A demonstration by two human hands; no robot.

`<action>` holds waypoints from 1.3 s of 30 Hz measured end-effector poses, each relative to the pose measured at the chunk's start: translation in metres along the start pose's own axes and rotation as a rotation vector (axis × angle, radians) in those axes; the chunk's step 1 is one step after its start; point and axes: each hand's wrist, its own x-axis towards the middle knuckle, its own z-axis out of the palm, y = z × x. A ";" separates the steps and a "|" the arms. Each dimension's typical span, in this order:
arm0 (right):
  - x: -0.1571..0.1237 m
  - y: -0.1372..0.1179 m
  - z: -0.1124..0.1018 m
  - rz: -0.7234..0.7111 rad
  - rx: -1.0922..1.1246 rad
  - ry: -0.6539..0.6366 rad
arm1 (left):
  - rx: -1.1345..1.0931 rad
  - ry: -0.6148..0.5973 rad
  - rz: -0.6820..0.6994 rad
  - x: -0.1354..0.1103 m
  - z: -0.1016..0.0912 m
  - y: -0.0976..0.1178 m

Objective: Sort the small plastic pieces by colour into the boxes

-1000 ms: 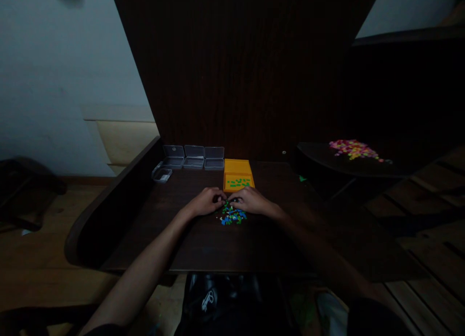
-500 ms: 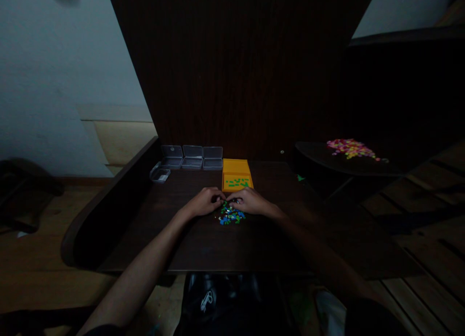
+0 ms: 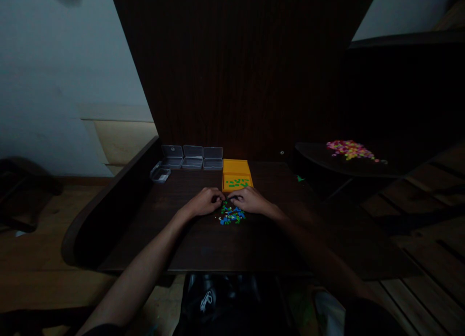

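A loose pile of small blue, green and white plastic pieces (image 3: pixel 231 216) lies on the dark wooden desk. My left hand (image 3: pixel 208 200) rests at the pile's upper left, its fingers curled together; anything between the fingertips is too small to make out. At the upper right of the pile is my right hand (image 3: pixel 249 200), with thumb and forefinger drawn close in a pinch whose contents I cannot see. Just beyond both hands stands an open yellow box (image 3: pixel 235 167), its lid tipped back, with several green pieces (image 3: pixel 237 183) scattered inside.
Several clear plastic boxes with raised lids, such as one box (image 3: pixel 212 164), stand at the back left. On the side shelf (image 3: pixel 316 156) at right lies a heap of pink and yellow pieces (image 3: pixel 350 150). A raised side panel (image 3: pixel 109 200) bounds the desk's left.
My right hand's fingertips have shifted slightly away from the pile, up towards the yellow box. My left hand stays almost where it was.
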 end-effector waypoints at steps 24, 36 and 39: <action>0.002 -0.011 0.001 0.012 -0.062 -0.040 | -0.018 -0.013 0.026 0.000 0.001 -0.001; 0.003 -0.013 0.002 0.034 -0.068 -0.050 | 0.009 -0.027 0.043 0.000 0.001 -0.002; 0.002 -0.014 0.000 0.039 -0.060 -0.056 | -0.008 -0.023 0.038 0.000 0.001 -0.002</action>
